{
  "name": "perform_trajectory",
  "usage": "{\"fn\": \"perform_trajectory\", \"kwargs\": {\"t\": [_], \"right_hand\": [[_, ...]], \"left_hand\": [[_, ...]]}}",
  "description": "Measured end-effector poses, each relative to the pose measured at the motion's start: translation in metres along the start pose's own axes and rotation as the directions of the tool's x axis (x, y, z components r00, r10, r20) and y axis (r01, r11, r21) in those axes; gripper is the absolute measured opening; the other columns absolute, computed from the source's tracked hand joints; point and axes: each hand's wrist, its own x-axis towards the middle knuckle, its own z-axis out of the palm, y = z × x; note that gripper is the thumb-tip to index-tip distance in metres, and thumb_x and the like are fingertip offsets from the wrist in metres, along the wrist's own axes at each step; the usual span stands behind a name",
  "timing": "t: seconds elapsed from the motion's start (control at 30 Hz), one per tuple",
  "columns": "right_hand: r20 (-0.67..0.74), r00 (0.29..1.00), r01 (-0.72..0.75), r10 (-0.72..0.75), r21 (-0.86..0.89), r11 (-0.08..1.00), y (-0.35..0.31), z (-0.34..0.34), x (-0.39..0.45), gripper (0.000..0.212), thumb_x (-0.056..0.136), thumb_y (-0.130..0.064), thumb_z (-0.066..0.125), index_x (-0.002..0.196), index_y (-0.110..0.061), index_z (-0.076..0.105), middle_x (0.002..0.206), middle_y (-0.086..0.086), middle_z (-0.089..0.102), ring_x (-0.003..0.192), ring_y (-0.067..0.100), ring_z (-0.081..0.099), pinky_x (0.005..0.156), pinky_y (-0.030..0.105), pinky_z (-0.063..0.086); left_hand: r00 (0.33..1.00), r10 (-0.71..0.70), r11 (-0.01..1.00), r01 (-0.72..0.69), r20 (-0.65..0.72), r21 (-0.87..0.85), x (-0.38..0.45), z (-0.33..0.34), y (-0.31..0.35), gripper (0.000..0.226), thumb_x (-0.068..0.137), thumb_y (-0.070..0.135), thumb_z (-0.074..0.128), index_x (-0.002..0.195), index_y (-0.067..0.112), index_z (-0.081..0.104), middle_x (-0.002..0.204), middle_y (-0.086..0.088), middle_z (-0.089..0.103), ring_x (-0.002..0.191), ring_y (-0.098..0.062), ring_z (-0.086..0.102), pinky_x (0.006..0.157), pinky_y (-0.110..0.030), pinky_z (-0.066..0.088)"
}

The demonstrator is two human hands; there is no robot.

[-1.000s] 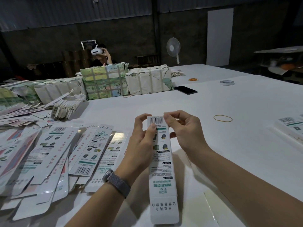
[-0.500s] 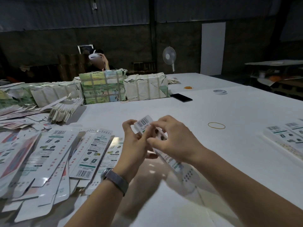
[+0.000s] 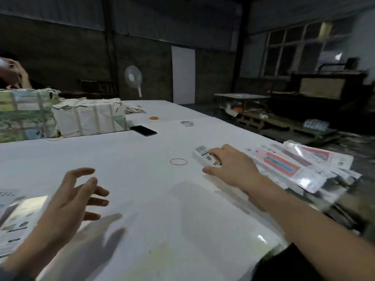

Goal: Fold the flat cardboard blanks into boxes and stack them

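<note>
A narrow white folded box [image 3: 203, 154] with a barcode and green print lies on the white table [image 3: 142, 185] at the right. My right hand [image 3: 233, 169] covers its near end and holds it, fingers over the top and thumb stretched along the near side. Just right of it lies a heap of printed packaging [image 3: 294, 165] with pink and red panels. My left hand [image 3: 69, 201] hovers over the table at lower left, fingers spread and holding nothing. Flat blanks [image 3: 14, 224] show at the left edge, under my left forearm.
A yellow rubber band [image 3: 178, 161] lies left of the box. Farther back are a black phone [image 3: 143, 130], a tape roll [image 3: 187, 123], two wrapped bundles [image 3: 89, 118] and a fan [image 3: 133, 77]. Another person's hand [image 3: 12, 74] shows at the far left.
Both hands held the box in front of me before. Now my right hand has carried it to the right and down onto the table. My left hand has let go, and my view turned right.
</note>
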Motion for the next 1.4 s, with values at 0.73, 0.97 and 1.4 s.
{"fn": "perform_trajectory", "kwargs": {"t": [0.73, 0.97, 1.4], "right_hand": [[-0.060, 0.928, 0.346, -0.368, 0.509, 0.789, -0.174, 0.062, 0.001, 0.014, 0.092, -0.039, 0.059, 0.097, -0.033, 0.070, 0.108, -0.011, 0.063, 0.106, 0.013, 0.050, 0.091, 0.036, 0.044], [-0.086, 0.906, 0.384, -0.414, 0.576, 0.722, -0.185, 0.113, -0.005, 0.013, 0.092, -0.027, 0.059, 0.095, -0.031, 0.071, 0.095, -0.016, 0.066, 0.098, 0.010, 0.052, 0.086, 0.030, 0.044], [-0.085, 0.886, 0.402, -0.457, 0.634, 0.661, -0.190, 0.114, -0.012, 0.016, 0.092, -0.022, 0.059, 0.091, -0.033, 0.070, 0.088, -0.022, 0.061, 0.094, 0.003, 0.050, 0.083, 0.025, 0.043]], "left_hand": [[0.995, -0.077, 0.593, -0.007, 0.065, 0.805, 0.001, -0.010, -0.008, 0.012, 0.095, 0.030, 0.055, 0.107, 0.035, 0.056, 0.082, 0.011, 0.066, 0.080, -0.012, 0.064, 0.076, -0.037, 0.055], [0.993, -0.105, 0.225, 0.077, -0.054, 0.971, 0.000, -0.026, -0.010, 0.043, 0.093, 0.045, 0.049, 0.133, 0.031, 0.043, 0.128, 0.000, 0.049, 0.125, -0.029, 0.041, 0.098, -0.043, 0.040], [0.981, -0.179, 0.258, 0.121, -0.076, 0.958, 0.001, -0.046, -0.011, 0.040, 0.101, 0.039, 0.043, 0.138, 0.023, 0.037, 0.122, -0.010, 0.056, 0.118, -0.036, 0.054, 0.090, -0.043, 0.047]]}}
